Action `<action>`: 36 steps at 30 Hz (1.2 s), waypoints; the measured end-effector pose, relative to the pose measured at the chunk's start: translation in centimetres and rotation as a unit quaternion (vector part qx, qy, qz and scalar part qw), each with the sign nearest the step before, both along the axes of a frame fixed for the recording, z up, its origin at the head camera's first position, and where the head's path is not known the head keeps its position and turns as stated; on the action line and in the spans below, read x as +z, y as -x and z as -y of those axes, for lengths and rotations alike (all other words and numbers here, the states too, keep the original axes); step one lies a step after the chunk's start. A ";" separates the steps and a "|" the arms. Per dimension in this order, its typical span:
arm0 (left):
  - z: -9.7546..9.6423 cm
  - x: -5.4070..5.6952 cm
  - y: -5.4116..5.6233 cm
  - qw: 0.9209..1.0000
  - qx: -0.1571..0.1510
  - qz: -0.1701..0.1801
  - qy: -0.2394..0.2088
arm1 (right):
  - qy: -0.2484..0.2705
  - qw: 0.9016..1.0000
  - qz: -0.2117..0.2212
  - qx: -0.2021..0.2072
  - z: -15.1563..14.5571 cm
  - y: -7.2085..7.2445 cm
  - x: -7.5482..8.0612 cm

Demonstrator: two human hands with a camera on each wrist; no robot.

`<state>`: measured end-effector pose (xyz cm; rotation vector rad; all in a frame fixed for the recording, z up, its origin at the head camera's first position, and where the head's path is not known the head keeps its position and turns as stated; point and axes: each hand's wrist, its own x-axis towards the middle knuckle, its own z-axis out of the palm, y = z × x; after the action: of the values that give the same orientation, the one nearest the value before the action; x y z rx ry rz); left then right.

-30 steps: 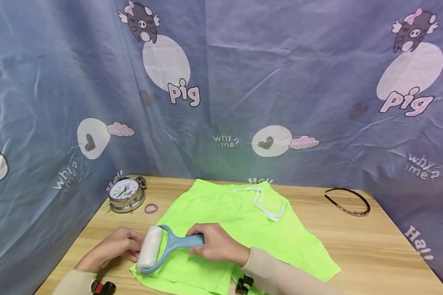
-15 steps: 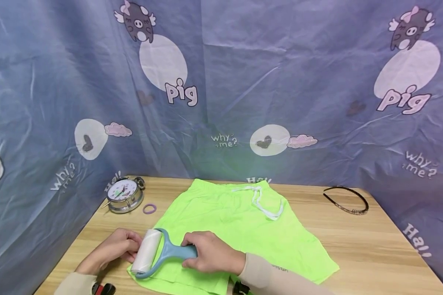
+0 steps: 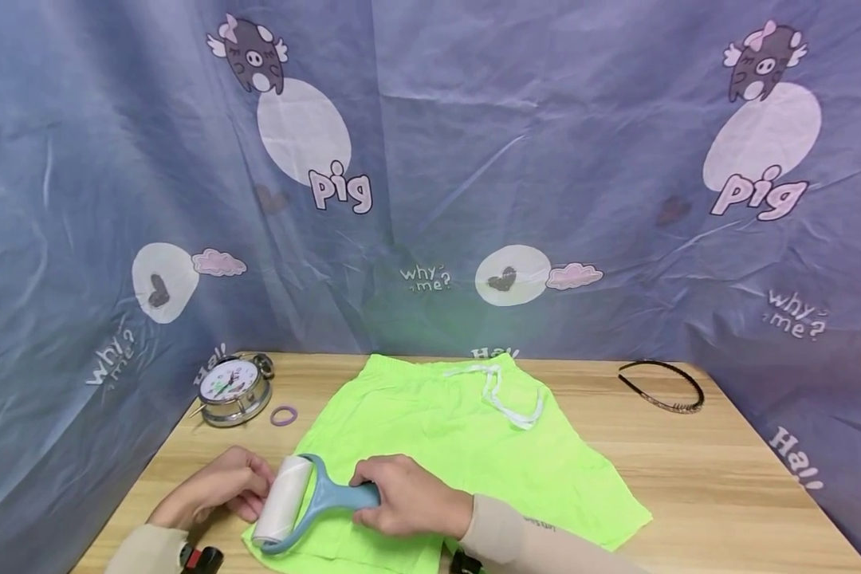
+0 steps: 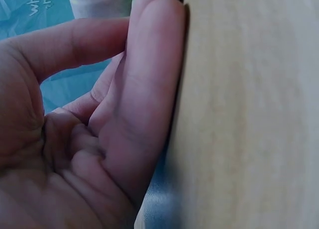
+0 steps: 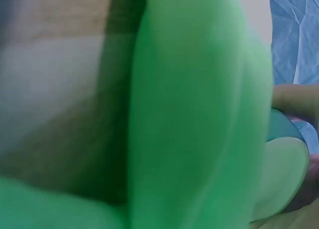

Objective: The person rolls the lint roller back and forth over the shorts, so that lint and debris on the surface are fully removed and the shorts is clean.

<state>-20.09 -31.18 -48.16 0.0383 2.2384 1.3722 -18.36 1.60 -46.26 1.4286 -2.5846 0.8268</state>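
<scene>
Bright green shorts [image 3: 430, 422] with a white drawstring lie flat on the wooden table. My right hand [image 3: 412, 496] grips the blue handle of a lint roller [image 3: 283, 498], whose white roll rests over the lower left leg of the shorts. In the right wrist view, green fabric [image 5: 194, 114] fills most of the picture. My left hand [image 3: 226, 486] is at the left edge of that leg, just beside the roll. Its thumb meets the index finger in the left wrist view, pinching the shorts' edge; the fingertips are partly hidden and only a sliver of green shows there.
A silver alarm clock [image 3: 233, 391] stands at the back left, with a purple hair tie [image 3: 283, 415] beside it. At the far right lies a dark headband [image 3: 663, 387]. A blue printed curtain [image 3: 430, 183] encloses the table's back and sides.
My right hand has drawn the lint roller slightly left and nearer to me along the leg. The left hand stays in place. The whole head view has shifted a little.
</scene>
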 end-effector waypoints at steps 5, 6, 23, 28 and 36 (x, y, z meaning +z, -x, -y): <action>0.2 0.1 -0.2 1.000 0.000 0.002 -0.012 | 0.004 1.000 0.003 -0.009 -0.2 -0.1 0.0; 0.2 0.2 -0.2 1.000 0.002 0.004 -0.013 | 0.005 1.000 0.009 -0.011 -0.3 -0.1 0.1; 0.2 0.1 0.0 0.999 0.009 0.009 -0.030 | 0.009 0.995 0.093 -0.039 -4.3 0.2 1.0; 0.1 0.3 0.0 0.999 0.012 0.013 -0.028 | 0.012 0.994 0.104 -0.042 -5.6 0.1 0.9; 0.1 0.3 0.0 0.999 0.014 0.013 -0.027 | 0.005 0.993 0.110 -0.047 -7.2 -0.1 1.2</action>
<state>-20.05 -31.32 -47.90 0.0074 2.1870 1.4400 -18.23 8.83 -45.03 1.2656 -2.7767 1.0349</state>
